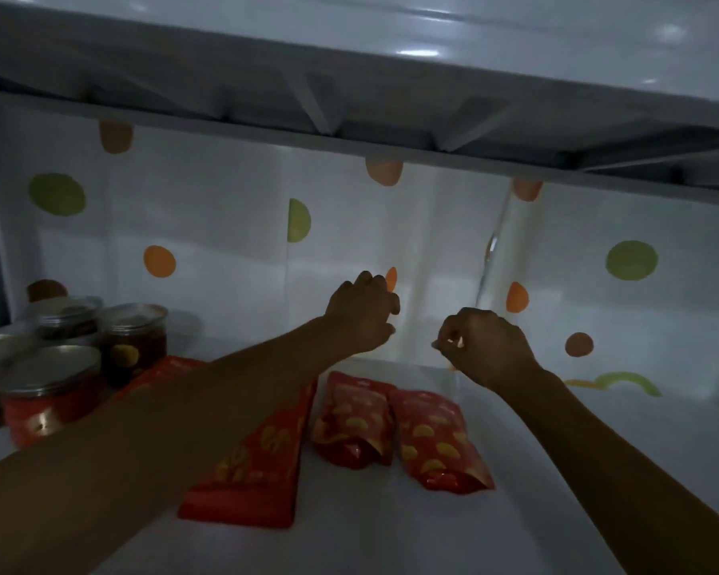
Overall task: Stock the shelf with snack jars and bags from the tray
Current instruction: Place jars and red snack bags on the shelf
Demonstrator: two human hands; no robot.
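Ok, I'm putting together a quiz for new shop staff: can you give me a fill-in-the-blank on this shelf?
1. The jars stand to the ___ of the bags.
2. On the shelf, ___ bags lie flat.
3. The bags are mostly ___ in colour.

Missing words: left; three; red.

Dim, bluish interior; we note small glare spots on the upper shelf (416, 51). We record soft blur on the jars (59, 367) at left and wide-angle bending at edges.
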